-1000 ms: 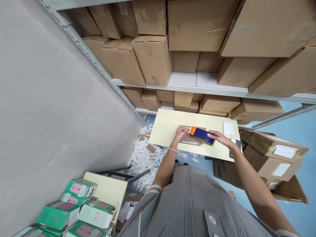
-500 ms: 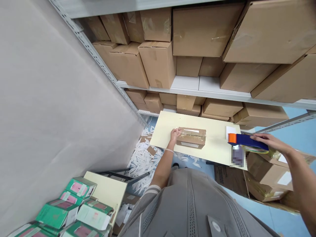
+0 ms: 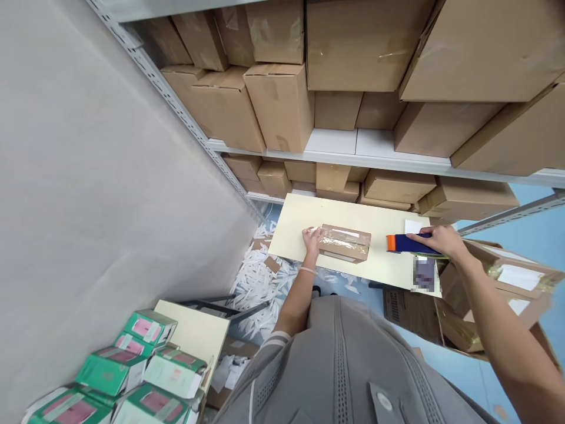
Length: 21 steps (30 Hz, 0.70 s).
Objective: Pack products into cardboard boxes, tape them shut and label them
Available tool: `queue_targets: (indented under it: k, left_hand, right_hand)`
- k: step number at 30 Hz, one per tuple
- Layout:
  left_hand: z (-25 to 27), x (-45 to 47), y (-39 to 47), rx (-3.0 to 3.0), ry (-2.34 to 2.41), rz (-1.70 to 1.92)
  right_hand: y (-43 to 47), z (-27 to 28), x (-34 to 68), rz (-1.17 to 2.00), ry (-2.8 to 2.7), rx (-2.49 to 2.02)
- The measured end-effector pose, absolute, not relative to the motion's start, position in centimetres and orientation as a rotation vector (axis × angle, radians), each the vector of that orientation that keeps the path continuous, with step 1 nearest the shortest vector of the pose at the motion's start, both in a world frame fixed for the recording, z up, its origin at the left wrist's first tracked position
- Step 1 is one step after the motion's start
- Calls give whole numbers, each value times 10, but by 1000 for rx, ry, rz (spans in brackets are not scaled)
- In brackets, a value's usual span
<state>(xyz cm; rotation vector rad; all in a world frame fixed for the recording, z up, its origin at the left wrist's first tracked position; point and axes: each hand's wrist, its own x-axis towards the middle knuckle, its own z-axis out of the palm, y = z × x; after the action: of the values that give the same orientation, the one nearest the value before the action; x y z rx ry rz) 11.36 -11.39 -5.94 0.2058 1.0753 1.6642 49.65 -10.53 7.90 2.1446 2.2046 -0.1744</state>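
A small cardboard box lies on the pale yellow tabletop, with shiny clear tape along its top and white labels on it. My left hand is at the box's left end, its fingers bent against the edge where some tape glints; the fingertips are partly hidden. To the right of the box, my right hand grips a tape dispenser, dark blue with an orange front. It is held over the table, its orange end pointing at the box but apart from it.
Shelves full of cardboard boxes stand behind the table. A white paper and a blurred dark item lie at its right end. Taped cartons stand right, green boxes lower left. Paper scraps cover the floor.
My right hand has brought the tape dispenser left, over the table and closer to the box. My left hand stays at the box's left end. The view has tilted slightly.
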Motion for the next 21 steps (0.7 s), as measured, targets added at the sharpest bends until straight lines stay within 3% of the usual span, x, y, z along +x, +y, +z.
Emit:
queue_targets:
  k: [3, 21]
  left_hand:
    - [-59, 113, -111, 218, 1101, 1664]
    - [-68, 101, -112, 174, 1272, 1612]
  right_hand:
    - [-108, 75, 482, -263, 2125, 2060]
    - [-117, 56, 458, -116, 2151, 2043]
